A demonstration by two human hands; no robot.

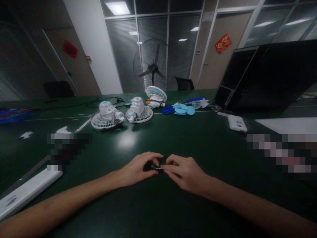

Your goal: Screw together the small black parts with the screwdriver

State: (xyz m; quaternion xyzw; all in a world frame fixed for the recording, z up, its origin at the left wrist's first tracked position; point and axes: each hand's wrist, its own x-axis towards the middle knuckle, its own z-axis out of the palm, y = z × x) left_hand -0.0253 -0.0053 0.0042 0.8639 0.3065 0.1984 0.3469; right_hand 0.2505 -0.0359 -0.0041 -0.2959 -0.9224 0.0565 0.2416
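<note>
the green table [153, 211] spreads under both my arms and runs back toward the glass wall, and it is the biggest thing before me. the large black case [269, 76] stands on it at the far right, cut off by the edge of my view, and a standing fan [153, 67] shows dimly beyond the table. on the left a long white box [29, 191] is cut off too, and blocky patches hide whatever lies at its upper end and over on the right side. three small white fans [140, 110] sit across the table past my hands, well apart from them, with some light blue pieces [183, 109] to their right. my forearms come in from the two lower corners and slant toward each other, so that my hands nearly meet in the middle. my left hand [136, 169] is curled, its index finger reaching over and its thumb below, closed on a small dark piece [157, 168]; my right hand [188, 172] is bent at the knuckles, with its thumb and fingertips pinched together on the near end of it. so the piece lies right between my two hands, just at the fingertips. it is mostly covered by my fingers, and it seems to have a greenish part and a pale sliver, though the dim light makes that hard to judge.
</note>
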